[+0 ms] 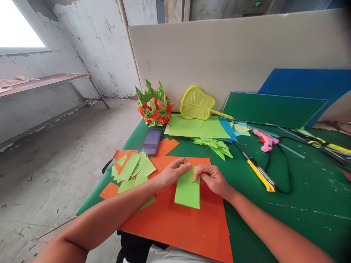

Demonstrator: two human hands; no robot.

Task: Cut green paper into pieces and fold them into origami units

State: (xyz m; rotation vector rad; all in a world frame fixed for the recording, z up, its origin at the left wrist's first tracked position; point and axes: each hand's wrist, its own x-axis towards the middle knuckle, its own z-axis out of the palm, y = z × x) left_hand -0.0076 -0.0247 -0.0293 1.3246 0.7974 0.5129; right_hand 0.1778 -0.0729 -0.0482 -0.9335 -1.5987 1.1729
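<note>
A bright green paper strip [187, 195] lies low over an orange sheet [192, 230], its top part layered or folded over with a crease across it. My left hand [173, 172] pinches the strip's top left corner between thumb and fingers. At the top right edge, my right hand [211, 179] has its fingers curled and closed on the same paper. Left of my hands, a loose pile of green paper pieces [131, 167] overlaps the orange sheet, with some orange scraps among them. The undersides of my fingers and the back of the strip are hidden.
Behind stand an orange and green folded-paper basket [155, 113] and a yellow fan [197, 104]. Green sheets [192, 126] and folded green pieces [215, 146] lie nearer. On the right are a pink glue gun [264, 140] with its cord and a yellow utility knife [260, 175].
</note>
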